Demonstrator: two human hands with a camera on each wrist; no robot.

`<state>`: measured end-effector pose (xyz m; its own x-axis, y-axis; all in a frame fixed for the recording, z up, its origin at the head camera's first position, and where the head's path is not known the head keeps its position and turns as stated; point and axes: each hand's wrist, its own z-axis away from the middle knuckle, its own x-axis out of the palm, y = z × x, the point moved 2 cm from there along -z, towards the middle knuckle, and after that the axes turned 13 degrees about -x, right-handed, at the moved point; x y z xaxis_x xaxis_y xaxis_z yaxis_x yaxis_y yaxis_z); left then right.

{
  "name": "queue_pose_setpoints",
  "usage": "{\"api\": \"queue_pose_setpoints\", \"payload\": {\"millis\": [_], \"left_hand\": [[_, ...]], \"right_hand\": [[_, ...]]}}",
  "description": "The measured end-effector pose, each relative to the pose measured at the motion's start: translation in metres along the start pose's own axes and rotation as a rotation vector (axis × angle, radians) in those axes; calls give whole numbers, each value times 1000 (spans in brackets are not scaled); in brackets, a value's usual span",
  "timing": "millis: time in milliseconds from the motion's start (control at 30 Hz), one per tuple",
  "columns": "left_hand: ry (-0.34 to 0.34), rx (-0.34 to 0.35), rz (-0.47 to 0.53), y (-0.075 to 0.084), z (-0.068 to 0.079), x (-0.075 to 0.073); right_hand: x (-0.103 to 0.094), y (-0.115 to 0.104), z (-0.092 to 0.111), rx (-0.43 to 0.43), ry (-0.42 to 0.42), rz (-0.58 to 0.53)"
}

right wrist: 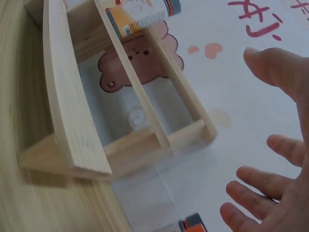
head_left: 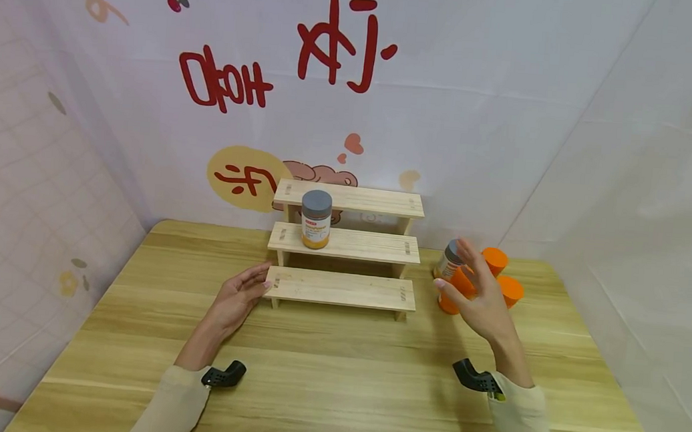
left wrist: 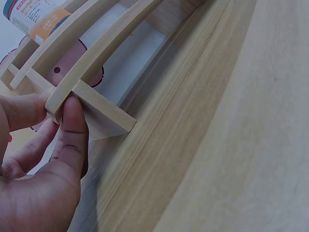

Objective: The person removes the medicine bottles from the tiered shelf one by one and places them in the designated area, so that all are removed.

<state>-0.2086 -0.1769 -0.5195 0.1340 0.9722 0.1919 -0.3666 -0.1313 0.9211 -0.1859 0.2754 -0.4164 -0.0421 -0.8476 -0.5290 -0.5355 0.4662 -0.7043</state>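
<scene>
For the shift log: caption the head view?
Left hand touches the rack; right hand open by orange bottles.

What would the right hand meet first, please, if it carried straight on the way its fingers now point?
Most likely the cluster of orange bottles just beyond the open right hand; the nearest one already sits partly behind its fingers, though depth is unclear.

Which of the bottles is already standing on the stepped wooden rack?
The grey-capped bottle, upright on the rack's middle step. The others sit clustered on the table by the right hand.
</scene>
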Motion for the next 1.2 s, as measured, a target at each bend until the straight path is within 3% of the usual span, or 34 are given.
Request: {"api": "queue_pose_setpoints", "payload": {"millis": [467, 1200], "left_hand": [[17, -12, -9, -1, 0, -2], [20, -22, -33, -1, 1, -2]], "right_hand": [[39, -9, -13, -33, -70, -111], [100, -29, -62, 6, -148, -313]]}}
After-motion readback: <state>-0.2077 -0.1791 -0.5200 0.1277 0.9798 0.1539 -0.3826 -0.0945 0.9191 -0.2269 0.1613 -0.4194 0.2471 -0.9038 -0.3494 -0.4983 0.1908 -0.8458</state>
